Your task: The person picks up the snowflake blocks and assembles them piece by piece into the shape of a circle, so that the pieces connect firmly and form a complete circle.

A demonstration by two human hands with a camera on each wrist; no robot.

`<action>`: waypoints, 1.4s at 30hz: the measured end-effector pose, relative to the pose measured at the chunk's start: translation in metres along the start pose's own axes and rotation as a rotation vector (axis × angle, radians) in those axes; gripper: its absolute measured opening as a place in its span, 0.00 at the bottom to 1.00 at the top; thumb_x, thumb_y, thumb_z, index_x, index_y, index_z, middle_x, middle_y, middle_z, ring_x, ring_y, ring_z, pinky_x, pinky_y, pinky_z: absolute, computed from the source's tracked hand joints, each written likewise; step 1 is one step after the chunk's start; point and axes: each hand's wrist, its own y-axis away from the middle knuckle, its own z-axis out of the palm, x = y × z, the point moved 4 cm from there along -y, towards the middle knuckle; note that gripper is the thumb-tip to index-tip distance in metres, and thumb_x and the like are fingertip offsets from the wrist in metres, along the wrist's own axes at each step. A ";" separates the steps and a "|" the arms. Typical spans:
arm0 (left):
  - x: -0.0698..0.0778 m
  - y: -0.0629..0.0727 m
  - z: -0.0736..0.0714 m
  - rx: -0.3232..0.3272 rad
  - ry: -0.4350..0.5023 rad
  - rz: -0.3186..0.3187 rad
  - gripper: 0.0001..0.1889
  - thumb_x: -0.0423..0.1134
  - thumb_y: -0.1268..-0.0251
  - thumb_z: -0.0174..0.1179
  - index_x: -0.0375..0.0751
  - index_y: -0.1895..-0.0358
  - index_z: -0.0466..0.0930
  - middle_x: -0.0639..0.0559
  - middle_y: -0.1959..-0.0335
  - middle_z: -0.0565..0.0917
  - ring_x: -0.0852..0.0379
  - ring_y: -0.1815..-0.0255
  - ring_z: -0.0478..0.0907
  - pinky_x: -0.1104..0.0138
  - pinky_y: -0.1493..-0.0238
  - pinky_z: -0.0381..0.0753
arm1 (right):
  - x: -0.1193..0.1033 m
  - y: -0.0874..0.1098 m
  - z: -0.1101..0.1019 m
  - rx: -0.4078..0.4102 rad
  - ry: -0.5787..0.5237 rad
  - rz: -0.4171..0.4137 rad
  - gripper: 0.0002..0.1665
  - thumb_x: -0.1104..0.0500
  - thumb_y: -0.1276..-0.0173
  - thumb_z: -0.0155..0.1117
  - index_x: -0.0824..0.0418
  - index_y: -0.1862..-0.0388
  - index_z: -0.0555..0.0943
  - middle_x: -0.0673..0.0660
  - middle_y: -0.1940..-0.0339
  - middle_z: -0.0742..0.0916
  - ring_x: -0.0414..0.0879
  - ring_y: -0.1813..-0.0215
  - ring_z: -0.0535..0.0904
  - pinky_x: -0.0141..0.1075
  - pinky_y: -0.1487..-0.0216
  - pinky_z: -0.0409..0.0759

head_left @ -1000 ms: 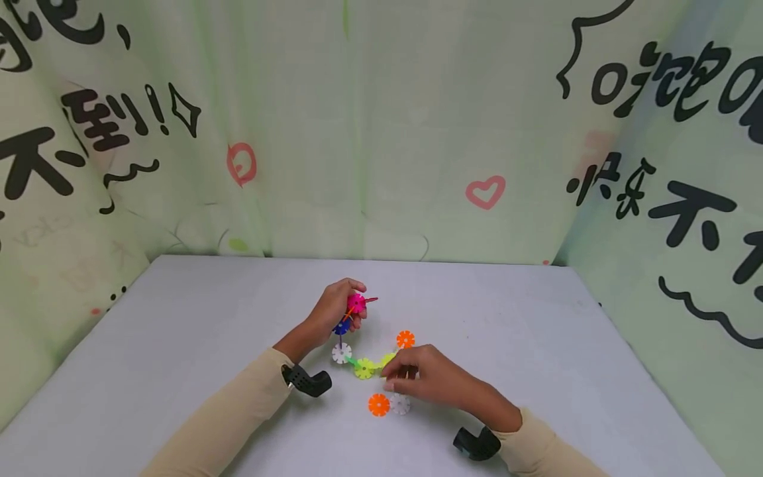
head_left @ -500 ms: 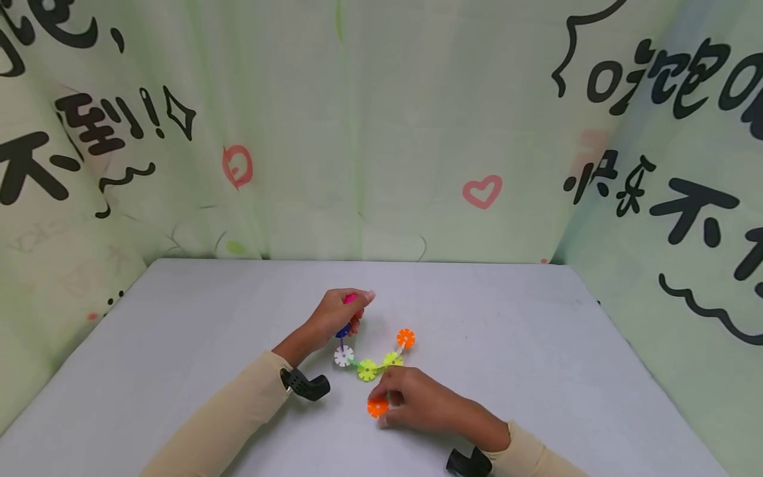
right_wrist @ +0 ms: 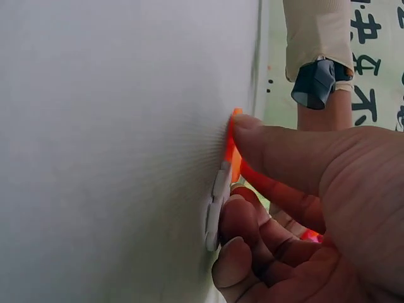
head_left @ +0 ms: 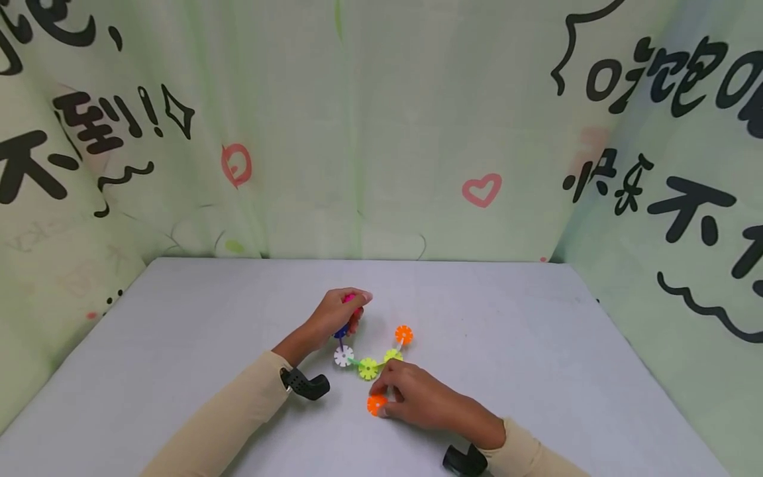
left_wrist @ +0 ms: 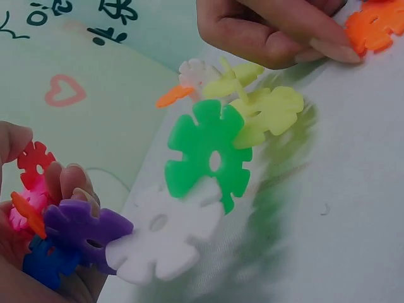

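Note:
My left hand (head_left: pixel 335 311) holds one end of a chain of interlocked plastic snowflake discs, gripping its pink disc (left_wrist: pixel 28 208) with a red disc (left_wrist: pixel 36 165) at the thumb. From there the chain runs through blue (left_wrist: pixel 50 262), purple (left_wrist: pixel 88 233), white (left_wrist: pixel 158 233), green (left_wrist: pixel 208 151) and yellow discs (left_wrist: pixel 271 113) to an orange disc (head_left: pixel 404 334) at the far end. Nearer the front, my right hand (head_left: pixel 420 397) pinches a loose orange disc (head_left: pixel 375 405) by its edge, close to the tabletop. A white disc (right_wrist: pixel 216 208) lies under its curled fingers in the right wrist view.
The white table (head_left: pixel 238 291) spreads around both hands. Behind it and at the sides hang pale green curtains (head_left: pixel 357 132) with black lettering. A black wrist camera (head_left: pixel 305 383) sits on the left cuff, another (head_left: pixel 465 460) on the right.
My right hand has left the yellow part of the chain, come toward the front and pinched the loose orange disc. My left hand's thumb has swung over the pink disc.

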 end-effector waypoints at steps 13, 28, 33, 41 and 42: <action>0.004 0.004 0.001 -0.020 -0.009 0.022 0.20 0.47 0.29 0.56 0.32 0.47 0.78 0.46 0.77 0.75 0.56 0.82 0.70 0.69 0.78 0.75 | 0.008 -0.001 -0.018 0.061 -0.171 -0.046 0.12 0.72 0.37 0.64 0.58 0.59 0.85 0.43 0.67 0.83 0.37 0.65 0.77 0.31 0.61 0.78; 0.004 0.007 0.004 -0.040 0.005 0.042 0.19 0.44 0.28 0.52 0.32 0.48 0.80 0.50 0.79 0.74 0.57 0.85 0.69 0.70 0.81 0.74 | 0.022 -0.014 -0.066 0.328 -0.274 -0.003 0.06 0.69 0.36 0.65 0.63 0.61 0.86 0.54 0.64 0.87 0.46 0.64 0.84 0.34 0.62 0.82; 0.005 0.007 0.005 -0.033 0.013 0.073 0.19 0.43 0.28 0.51 0.31 0.48 0.80 0.50 0.79 0.74 0.57 0.85 0.69 0.70 0.80 0.75 | 0.026 -0.022 -0.077 0.393 -0.330 0.002 0.09 0.68 0.35 0.65 0.67 0.56 0.84 0.58 0.62 0.87 0.50 0.63 0.85 0.38 0.60 0.83; 0.007 0.010 0.010 -0.041 0.017 0.086 0.19 0.44 0.28 0.54 0.31 0.47 0.79 0.50 0.78 0.74 0.57 0.85 0.70 0.70 0.80 0.75 | 0.024 -0.033 -0.088 0.489 -0.400 0.083 0.10 0.70 0.34 0.62 0.72 0.54 0.83 0.61 0.66 0.87 0.58 0.65 0.84 0.49 0.56 0.82; 0.008 0.010 0.010 -0.043 0.020 0.087 0.19 0.44 0.28 0.54 0.31 0.47 0.79 0.50 0.78 0.75 0.57 0.85 0.70 0.70 0.80 0.75 | 0.024 -0.034 -0.089 0.501 -0.406 0.097 0.10 0.70 0.34 0.62 0.72 0.55 0.83 0.61 0.67 0.87 0.58 0.65 0.83 0.48 0.56 0.82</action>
